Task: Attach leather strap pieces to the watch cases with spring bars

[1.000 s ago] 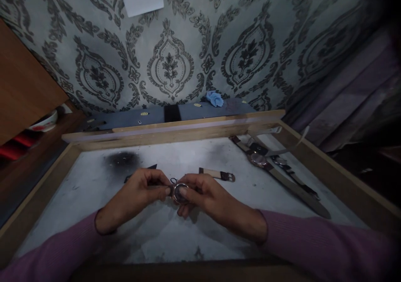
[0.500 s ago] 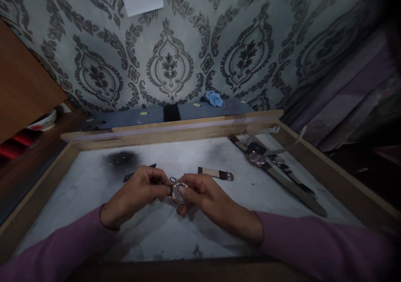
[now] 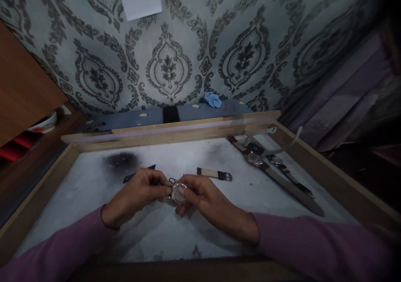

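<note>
Over the middle of the tray, a round watch case [image 3: 179,193] with a shiny rim shows between my hands, no strap visible on it. My right hand [image 3: 203,196] grips it from the right, thumb across its face and fingers underneath. My left hand [image 3: 142,192] is closed in a pinch at the case's left edge; whatever small part lies between those fingertips is hidden. Just beyond the case shows a small dark ring [image 3: 172,180]. A brown strap piece with a buckle [image 3: 214,174] lies past my right hand. Behind my left hand sits a dark strip [image 3: 129,177], partly covered.
Several watches and straps, among them a watch with a long grey strap [image 3: 255,158], lie at the tray's right side. A raised wooden rim [image 3: 175,135] borders the tray. Beyond it, a blue crumpled cloth [image 3: 213,100] rests by the wall. Shelving with a bowl [image 3: 45,123] stands left.
The view has shifted slightly. Both hands keep their hold at the watch case, with hardly any finger movement visible.
</note>
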